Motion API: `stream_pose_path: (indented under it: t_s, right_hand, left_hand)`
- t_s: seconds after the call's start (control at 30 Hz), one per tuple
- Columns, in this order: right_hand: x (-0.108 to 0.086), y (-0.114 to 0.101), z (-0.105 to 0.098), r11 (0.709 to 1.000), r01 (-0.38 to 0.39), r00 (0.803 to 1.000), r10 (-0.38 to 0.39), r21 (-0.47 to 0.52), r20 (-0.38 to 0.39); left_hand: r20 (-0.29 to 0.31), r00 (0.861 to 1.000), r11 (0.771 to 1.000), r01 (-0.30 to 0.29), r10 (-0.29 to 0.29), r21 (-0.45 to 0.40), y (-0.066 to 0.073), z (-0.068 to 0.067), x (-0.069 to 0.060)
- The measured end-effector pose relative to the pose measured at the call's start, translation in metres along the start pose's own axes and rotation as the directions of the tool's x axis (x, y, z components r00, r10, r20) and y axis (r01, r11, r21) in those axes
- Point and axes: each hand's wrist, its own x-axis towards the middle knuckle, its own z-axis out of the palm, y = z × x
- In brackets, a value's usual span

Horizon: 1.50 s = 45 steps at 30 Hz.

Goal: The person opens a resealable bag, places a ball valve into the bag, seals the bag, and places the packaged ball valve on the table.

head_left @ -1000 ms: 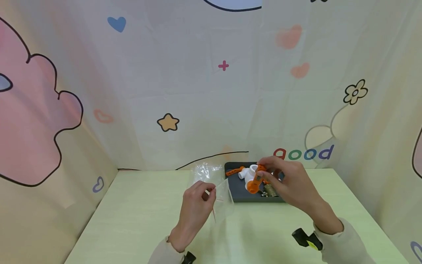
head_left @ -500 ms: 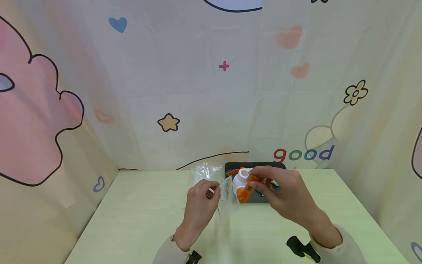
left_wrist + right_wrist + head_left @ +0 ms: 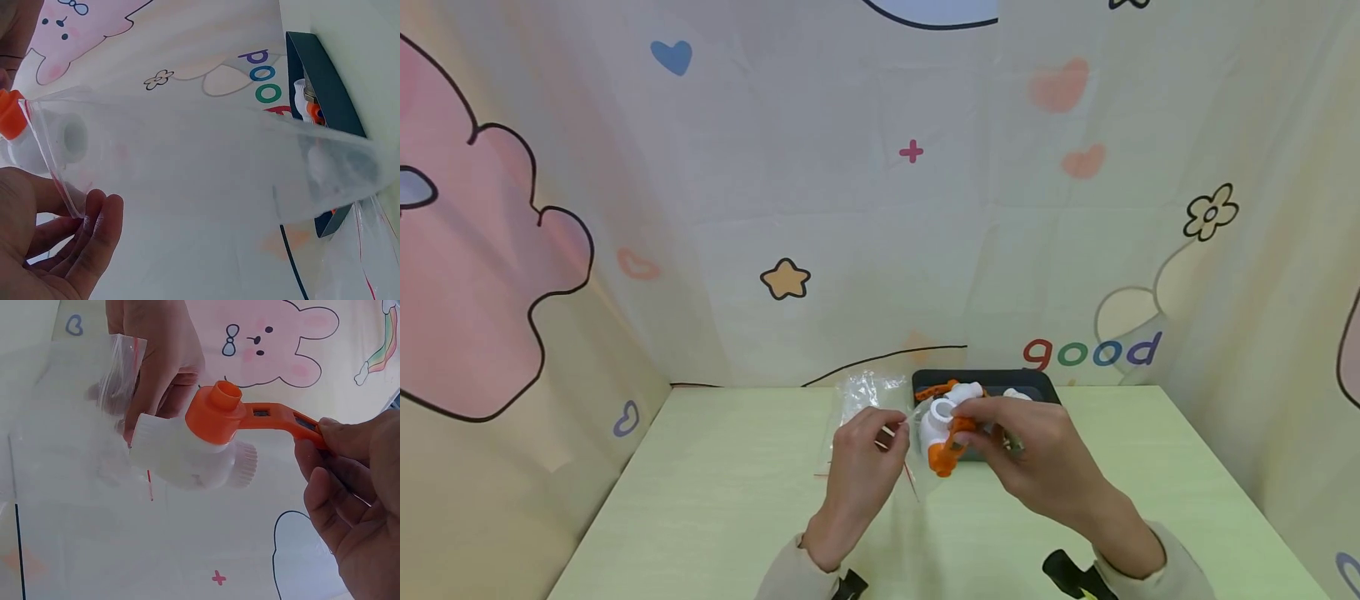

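Right hand point(image 3: 1037, 446): thumb and fingertips pinch the far end of an orange handle point(image 3: 280, 414). The handle belongs to a white plastic valve point(image 3: 187, 462), which hangs off my fingers to their left, ribbed ends out to either side, orange collar uppermost in the right wrist view.

Left hand point(image 3: 865, 462): thumb and fingers pinch a clear zip bag point(image 3: 187, 169) by the edge of its mouth, where a red seal line point(image 3: 150, 485) runs.

Valve sits at the mouth of the bag, between my two hands, above the table point(image 3: 715, 475). One round white port shows through the film from the left wrist; how far inside it lies, I cannot tell.

Behind the valve, at the back of the table: dark tray point(image 3: 1015, 379), holding another white fitting point(image 3: 965, 390) and an orange piece point(image 3: 934, 390). Just left of the tray, a second clear bag point(image 3: 865, 393) lies flat. Behind everything, a printed cloth point(image 3: 880, 217) with the word "good" low on it.
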Motion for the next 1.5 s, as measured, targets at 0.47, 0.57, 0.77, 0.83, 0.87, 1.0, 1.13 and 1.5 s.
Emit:
stream_pose_path:
  t_s: [0.47, 0.57, 0.77, 0.83, 0.87, 1.0, 1.13, 1.5]
  right_hand:
    - [-0.007, 0.010, 0.013, 0.998, -0.022, 0.999, 0.020, 0.061, 0.027]
    - [-0.009, 0.012, 0.017, 0.997, -0.037, 0.999, 0.035, 0.061, 0.032]
    - [-0.011, 0.016, 0.024, 0.995, -0.082, 0.994, 0.077, 0.062, 0.079]
    - [-0.012, 0.018, 0.027, 0.993, -0.098, 0.991, 0.091, 0.062, 0.102]
    - [-0.013, 0.019, 0.028, 0.993, -0.102, 0.989, 0.095, 0.059, 0.112]
    - [-0.016, 0.023, 0.034, 0.991, -0.121, 0.981, 0.112, 0.048, 0.155]
    - [-0.017, 0.024, 0.040, 0.989, -0.144, 0.968, 0.135, 0.027, 0.214]
    - [-0.019, 0.022, 0.053, 0.965, -0.229, 0.902, 0.259, -0.127, 0.345]
  left_hand:
    - [0.014, 1.000, 0.998, 0.024, -0.023, -0.053, 0.005, -0.001, 0.000]
    - [0.024, 0.999, 0.997, 0.036, -0.034, -0.062, 0.006, -0.002, 0.000]
    - [0.031, 0.999, 0.997, 0.044, -0.042, -0.069, 0.007, -0.002, -0.001]
    - [0.028, 0.999, 0.996, 0.039, -0.037, -0.079, 0.007, -0.002, -0.001]
    - [0.028, 0.999, 0.996, 0.037, -0.035, -0.085, 0.007, -0.002, -0.001]
    - [0.018, 1.000, 0.995, 0.022, -0.020, -0.102, 0.008, 0.000, -0.001]
    - [0.007, 1.000, 0.994, 0.016, -0.015, -0.104, 0.007, 0.001, -0.001]
    - [0.013, 1.000, 0.991, 0.030, -0.029, -0.129, 0.009, 0.002, -0.002]
